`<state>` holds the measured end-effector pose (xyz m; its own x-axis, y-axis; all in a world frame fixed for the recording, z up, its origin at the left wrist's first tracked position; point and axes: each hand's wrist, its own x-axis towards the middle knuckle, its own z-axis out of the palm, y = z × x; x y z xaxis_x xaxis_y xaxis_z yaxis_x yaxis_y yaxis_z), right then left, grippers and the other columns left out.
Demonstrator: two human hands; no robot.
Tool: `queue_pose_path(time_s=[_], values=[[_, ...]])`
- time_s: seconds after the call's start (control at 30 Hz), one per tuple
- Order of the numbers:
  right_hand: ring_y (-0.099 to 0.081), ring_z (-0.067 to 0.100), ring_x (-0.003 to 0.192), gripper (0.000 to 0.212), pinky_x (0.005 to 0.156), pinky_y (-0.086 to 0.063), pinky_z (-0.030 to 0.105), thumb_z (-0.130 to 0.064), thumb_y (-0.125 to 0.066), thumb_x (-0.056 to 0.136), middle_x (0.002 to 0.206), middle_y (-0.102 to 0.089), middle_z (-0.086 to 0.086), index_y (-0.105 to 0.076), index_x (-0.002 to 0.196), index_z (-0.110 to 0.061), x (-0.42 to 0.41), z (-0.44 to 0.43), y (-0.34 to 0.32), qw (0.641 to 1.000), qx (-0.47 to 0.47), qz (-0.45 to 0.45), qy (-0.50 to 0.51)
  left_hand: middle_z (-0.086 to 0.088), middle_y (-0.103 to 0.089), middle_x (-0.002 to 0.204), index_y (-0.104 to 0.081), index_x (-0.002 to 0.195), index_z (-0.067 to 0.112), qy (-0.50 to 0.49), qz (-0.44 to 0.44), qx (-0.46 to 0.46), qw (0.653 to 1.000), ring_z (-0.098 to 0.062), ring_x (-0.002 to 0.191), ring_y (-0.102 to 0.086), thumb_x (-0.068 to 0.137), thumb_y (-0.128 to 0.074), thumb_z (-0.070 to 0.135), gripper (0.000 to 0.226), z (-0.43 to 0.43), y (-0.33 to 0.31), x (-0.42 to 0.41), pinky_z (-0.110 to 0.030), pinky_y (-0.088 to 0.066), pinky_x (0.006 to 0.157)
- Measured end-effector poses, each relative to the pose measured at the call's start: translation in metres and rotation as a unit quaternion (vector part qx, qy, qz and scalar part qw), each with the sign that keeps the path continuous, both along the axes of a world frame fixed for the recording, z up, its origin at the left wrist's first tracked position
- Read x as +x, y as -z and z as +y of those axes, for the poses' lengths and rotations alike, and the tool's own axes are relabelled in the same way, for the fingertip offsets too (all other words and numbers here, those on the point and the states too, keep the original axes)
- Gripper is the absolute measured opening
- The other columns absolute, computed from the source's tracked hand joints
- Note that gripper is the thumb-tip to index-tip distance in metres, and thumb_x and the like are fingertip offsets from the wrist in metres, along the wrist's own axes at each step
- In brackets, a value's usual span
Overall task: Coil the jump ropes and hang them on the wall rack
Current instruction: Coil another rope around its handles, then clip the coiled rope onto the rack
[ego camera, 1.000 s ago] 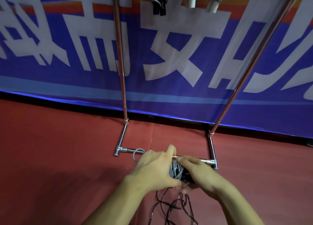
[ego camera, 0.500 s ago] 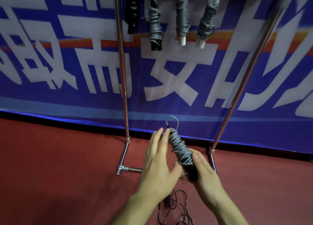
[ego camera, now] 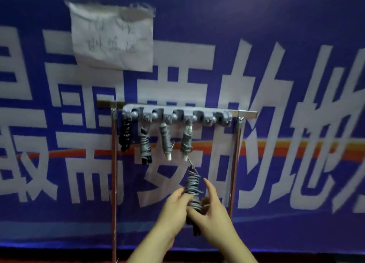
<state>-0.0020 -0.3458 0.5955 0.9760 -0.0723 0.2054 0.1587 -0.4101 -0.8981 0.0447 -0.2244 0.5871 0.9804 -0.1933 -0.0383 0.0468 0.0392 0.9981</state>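
Grey cord jump rope [ego camera: 193, 185], wound into a tight ribbed bundle with black handles, sits upright just below grey plastic hook rack [ego camera: 175, 114]. Left hand [ego camera: 173, 209] fingers curl on coil; right hand [ego camera: 214, 213] grips lower end, index straight.

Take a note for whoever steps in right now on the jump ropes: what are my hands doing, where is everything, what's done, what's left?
Hands: the left hand grips the coiled grey rope at its middle. The right hand holds its lower end, forefinger straight.
Rope: upright, top loop just below the rack, not yet hooked.
Done: one black bundle and three grey bundles hang on the rack.
Left: hang this rope on a free hook at the right end. The floor is out of view, so check for more ropes.
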Motion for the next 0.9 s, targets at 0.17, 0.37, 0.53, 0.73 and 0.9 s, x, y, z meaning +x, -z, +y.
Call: queue_pose_path(time_s=[0.17,0.37,0.53,0.73,0.9], values=[[-0.068,-0.004,0.075,0.091,0.062,-0.052,0.015,-0.028,-0.073,0.081,0.097,-0.071,-0.011,-0.021,0.156,-0.037,0.018,-0.03,-0.068,0.996,-0.075,-0.051,0.018,-0.009,-0.078,0.097,-0.069,0.112,0.012,0.04,-0.053,-0.019,0.998,-0.018,0.083,-0.075,0.104,-0.048,0.015,0.023,-0.033,-0.07,0.008,-0.023,-0.054,0.064],[-0.066,0.014,0.091,0.093,0.071,-0.055,0.029,-0.044,-0.066,0.085,0.112,-0.064,-0.002,-0.01,0.158,-0.03,0.066,-0.051,-0.104,0.962,-0.2,-0.112,0.149,0.001,-0.075,0.104,-0.065,0.12,0.017,0.003,-0.128,0.029,0.991,-0.012,0.094,-0.072,0.103,-0.056,0.023,0.02,-0.07,-0.116,0.054,-0.025,-0.057,0.078],[-0.065,0.024,0.098,0.088,0.071,-0.05,0.028,-0.029,-0.06,0.095,0.124,-0.055,0.01,0.0,0.159,-0.022,0.105,-0.059,-0.111,0.919,-0.309,-0.099,0.223,0.003,-0.07,0.108,-0.058,0.12,0.032,-0.023,-0.114,0.082,0.99,-0.023,0.092,-0.071,0.093,-0.061,0.047,0.031,-0.09,-0.126,0.098,-0.051,-0.06,0.085],[-0.067,0.028,0.096,0.081,0.068,-0.051,0.032,-0.018,-0.056,0.097,0.123,-0.055,0.013,-0.001,0.157,-0.018,0.146,-0.063,-0.092,0.887,-0.36,-0.069,0.282,-0.001,-0.071,0.113,-0.062,0.119,0.031,0.015,-0.084,0.082,0.993,-0.025,0.103,-0.067,0.086,-0.059,0.051,0.038,-0.106,-0.106,0.147,-0.051,-0.057,0.091],[-0.067,0.028,0.091,0.082,0.061,-0.044,0.03,-0.019,-0.058,0.096,0.118,-0.055,0.012,-0.002,0.157,-0.016,0.166,-0.065,-0.071,0.876,-0.381,-0.073,0.285,-0.006,-0.073,0.107,-0.064,0.114,0.023,0.027,-0.064,0.048,0.996,-0.028,0.103,-0.068,0.101,-0.055,0.035,0.02,-0.111,-0.09,0.16,-0.049,-0.056,0.092]])
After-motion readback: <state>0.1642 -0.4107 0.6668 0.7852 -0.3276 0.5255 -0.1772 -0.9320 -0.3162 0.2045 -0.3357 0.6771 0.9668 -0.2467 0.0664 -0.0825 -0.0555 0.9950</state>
